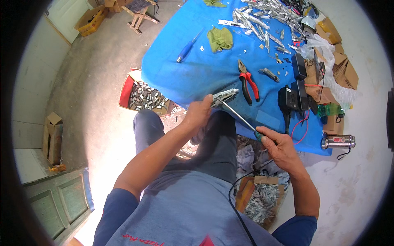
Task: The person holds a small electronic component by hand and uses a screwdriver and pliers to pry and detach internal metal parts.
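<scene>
My left hand (pixel 198 112) is closed around one end of a long, narrow silvery metal part (pixel 228 95), holding it at the near edge of the blue-covered table (pixel 176 82). In my right hand (pixel 282 148) is a screwdriver (pixel 239 115) with a long thin shaft and a dark green handle. The shaft slants up to the left, and its tip reaches the metal part beside my left fingers; whether it sits in a gap there is too small to tell. Just beyond lie red-and-black pliers (pixel 248 82), their jaws pointing away. A short greyish piece (pixel 269 74) rests right of them.
A blue screwdriver (pixel 188 48) and green cloth (pixel 220 39) lie farther back. Similar silvery parts are heaped (pixel 262 18) at the far right. Black power adapters (pixel 289 98) and a steel flask (pixel 339 142) stand right. Below are boxes of small metal pieces (pixel 147 97) and silvery scraps (pixel 262 199).
</scene>
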A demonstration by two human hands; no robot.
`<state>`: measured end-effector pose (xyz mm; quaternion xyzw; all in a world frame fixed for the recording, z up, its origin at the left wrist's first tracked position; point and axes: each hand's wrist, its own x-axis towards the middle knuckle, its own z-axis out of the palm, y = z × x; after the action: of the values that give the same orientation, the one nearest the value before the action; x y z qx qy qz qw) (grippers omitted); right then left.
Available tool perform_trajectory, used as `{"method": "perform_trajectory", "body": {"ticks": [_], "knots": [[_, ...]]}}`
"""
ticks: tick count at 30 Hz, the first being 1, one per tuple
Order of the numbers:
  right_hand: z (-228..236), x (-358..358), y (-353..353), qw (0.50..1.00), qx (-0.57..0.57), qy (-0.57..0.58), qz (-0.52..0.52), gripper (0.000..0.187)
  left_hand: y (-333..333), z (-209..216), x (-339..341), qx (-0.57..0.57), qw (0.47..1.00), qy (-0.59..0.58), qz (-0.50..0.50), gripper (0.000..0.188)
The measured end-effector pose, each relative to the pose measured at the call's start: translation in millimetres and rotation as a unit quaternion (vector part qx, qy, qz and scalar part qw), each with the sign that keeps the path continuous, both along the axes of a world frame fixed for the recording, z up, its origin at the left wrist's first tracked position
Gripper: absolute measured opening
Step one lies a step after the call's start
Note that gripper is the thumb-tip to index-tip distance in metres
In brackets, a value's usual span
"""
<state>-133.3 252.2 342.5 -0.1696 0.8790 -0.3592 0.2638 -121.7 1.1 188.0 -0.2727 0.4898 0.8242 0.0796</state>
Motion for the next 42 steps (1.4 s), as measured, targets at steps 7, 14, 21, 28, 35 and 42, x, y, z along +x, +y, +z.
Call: {"method": "perform_trajectory", "body": {"ticks": [7, 14, 21, 28, 35, 42], "knots": [[23.8, -16.9, -9.8, 0.996, 0.052, 0.041, 0.060, 0.030, -3.3, -1.4, -1.6, -0.006, 1.000, -0.005, -0.009, 0.053], [40.9, -20.5, -24.6, 0.982, 0.094, 0.088, 0.135, 0.030, 0.9, -3.0, 2.0, 0.002, 1.000, 0.019, -0.016, 0.056], [30.4, -17.4, -23.9, 0.979, 0.003, -0.191, -0.077, 0.032, -4.5, 5.4, 0.6, 0.007, 1.000, 0.017, -0.005, 0.057], [2.7, 14.0, -18.6, 0.995, 0.032, 0.086, 0.025, 0.029, -2.5, 3.9, 0.8, -0.005, 1.000, 0.011, 0.001, 0.056], [31.4, -10.0, -30.7, 0.982, 0.072, 0.130, 0.118, 0.025, -1.1, -4.6, 0.9, -0.039, 0.999, 0.025, 0.000, 0.057], [32.4, -1.7, -38.4, 0.992, 0.082, 0.059, 0.074, 0.028, -2.1, -10.3, 1.6, -0.069, 0.997, 0.022, -0.025, 0.062]]}}
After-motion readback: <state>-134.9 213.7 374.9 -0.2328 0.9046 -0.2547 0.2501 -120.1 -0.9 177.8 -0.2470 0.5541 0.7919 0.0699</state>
